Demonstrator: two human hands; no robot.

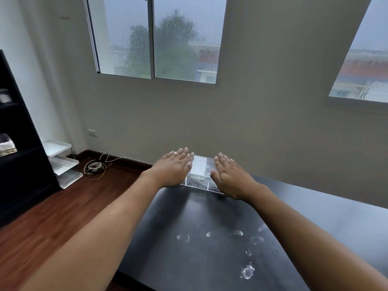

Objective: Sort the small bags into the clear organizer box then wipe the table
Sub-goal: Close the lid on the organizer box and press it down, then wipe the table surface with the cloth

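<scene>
1. Rain is running down the window (155, 40) in the pale wall, and a black table (189, 217) is standing in front of it over a brown wood floor (52, 206).
2. A clear organizer box (199, 173) is sitting at the far end of the table, close to the wall. It is looking glassy and hard, with straight thin walls making little rooms inside.
3. The left hand (172, 169) is lying flat, palm down, at the left end of the box, fingers straight, close together and holding nothing. The right hand (231, 177) is doing the same at the right end. I cannot tell if the hands are touching the box or just hanging over it.
4. No small bags are showing on the table. Something pale is sitting inside the box, but it is too blurry to name. So I am guessing the sorting is done or nearly done.
5. The wiping is looking like the job that is left. Wet spots (247, 271) and round smudges (182, 237) are shining on the dark, smooth top near me, and no cloth is showing anywhere.
6. A dark shelf (19, 133), white trays (60, 158) and a loose curl of cable (96, 166) are waiting by the floor on the left.
</scene>
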